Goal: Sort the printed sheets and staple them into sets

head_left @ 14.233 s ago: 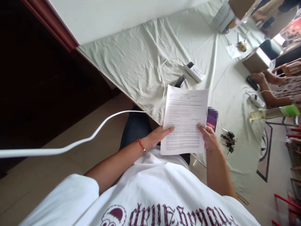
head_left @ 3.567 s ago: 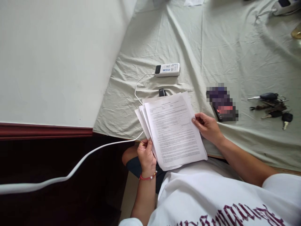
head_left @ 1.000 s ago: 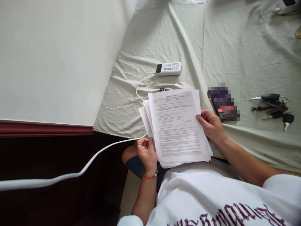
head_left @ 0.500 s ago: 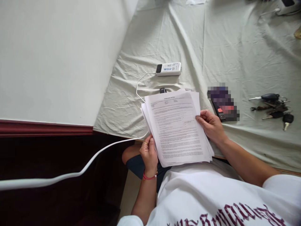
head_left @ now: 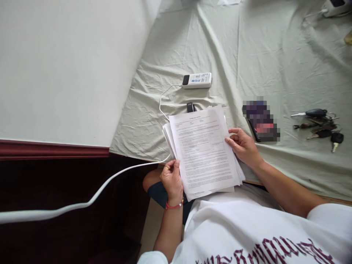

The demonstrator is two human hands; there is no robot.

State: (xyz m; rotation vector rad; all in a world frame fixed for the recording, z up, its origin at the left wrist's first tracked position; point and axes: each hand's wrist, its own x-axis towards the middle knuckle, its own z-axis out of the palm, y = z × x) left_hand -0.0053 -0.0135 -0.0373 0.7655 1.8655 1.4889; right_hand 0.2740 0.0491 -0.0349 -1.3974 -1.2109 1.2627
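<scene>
A stack of printed paper sheets (head_left: 202,150) is held over the near edge of a table covered with a pale green cloth (head_left: 247,55). My left hand (head_left: 172,180), with a red bracelet at the wrist, pinches the stack's lower left edge. My right hand (head_left: 242,146) grips its right edge, thumb on the top page. The sheets are slightly fanned at the left side.
A white power bank (head_left: 197,80) with a white cable (head_left: 162,106) lies beyond the papers, and a small black device (head_left: 189,107) peeks out above them. A phone (head_left: 260,118) and a bunch of keys (head_left: 319,124) lie to the right. A thick white cable (head_left: 82,201) runs left.
Over the last second the stack shifted slightly and its sheets were squared closer together. My left hand moved along the lower left edge. My right hand stayed on the right edge.
</scene>
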